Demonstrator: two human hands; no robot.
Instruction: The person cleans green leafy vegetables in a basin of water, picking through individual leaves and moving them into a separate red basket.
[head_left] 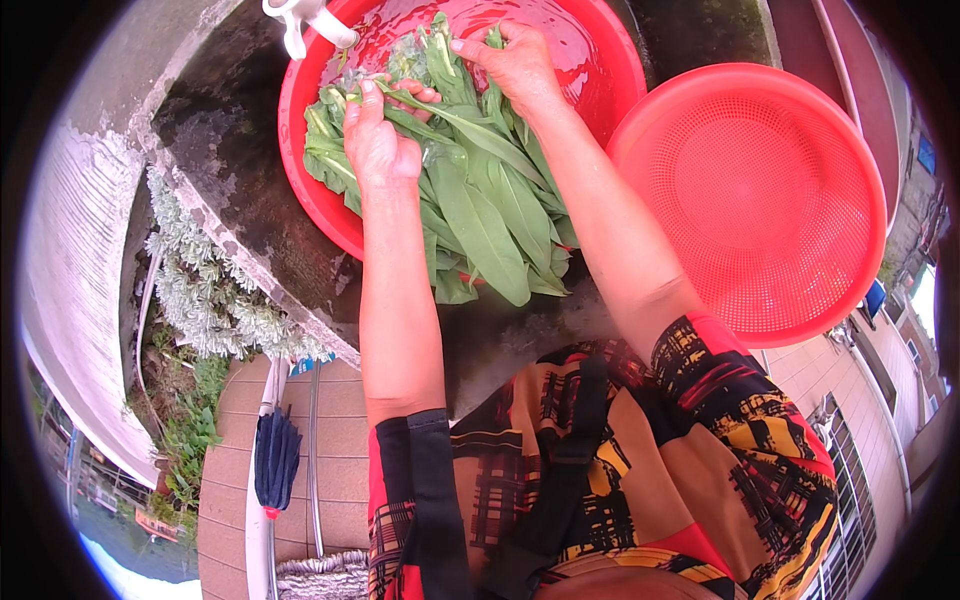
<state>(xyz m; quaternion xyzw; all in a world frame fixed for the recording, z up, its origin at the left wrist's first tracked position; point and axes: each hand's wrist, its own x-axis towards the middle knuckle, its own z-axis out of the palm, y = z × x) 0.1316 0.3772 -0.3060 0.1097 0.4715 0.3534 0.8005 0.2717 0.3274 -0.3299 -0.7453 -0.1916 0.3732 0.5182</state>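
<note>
A bunch of long leafy greens (485, 215) lies in a red basin (292, 140), the leaf tips hanging over its near rim. Water shows at the far side of the basin. My left hand (385, 140) is closed on a leaf stem at the left of the bunch, thumb up and fingers curled. On the other side my right hand (518, 72) grips a leaf near the stem ends, thumb and fingers bent round it. Some clear, wet-looking patches sit among the stems; whether they are water or plastic I cannot tell.
A white tap (305, 20) juts over the basin's far left rim. To the right rests a red colander (750, 200). The basin sits in a dark, stained concrete sink (225, 130). Silvery plants (210, 280), a folded dark umbrella (277, 458) and a mop head (325, 577) are at the lower left.
</note>
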